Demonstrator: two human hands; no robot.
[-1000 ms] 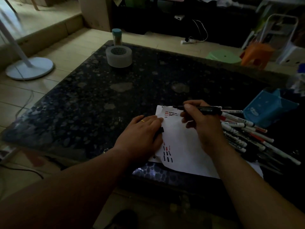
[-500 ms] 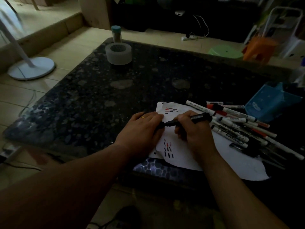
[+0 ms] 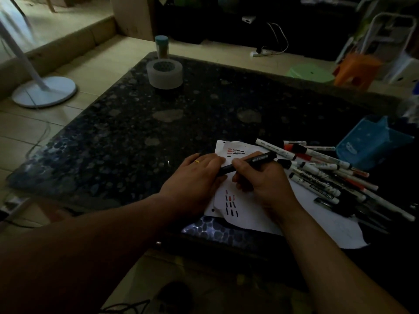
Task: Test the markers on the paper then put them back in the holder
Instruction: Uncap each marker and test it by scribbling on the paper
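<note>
Black marker (image 3: 258, 158) pinched in right hand (image 3: 265, 184), tip toward left hand (image 3: 195, 177), which lies flat on paper (image 3: 247, 214) to steady it.

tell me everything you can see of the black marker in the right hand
The black marker is a slim, dark, plastic-looking barrel with a pale printed label near its far end. The right hand grips it around the middle, fingers curled over it. It slants low over the paper, far end pointing up and right toward the loose marker pile, near end meeting the fingertips of the left hand. That end is hidden there, so whether it is capped cannot be told.
</note>
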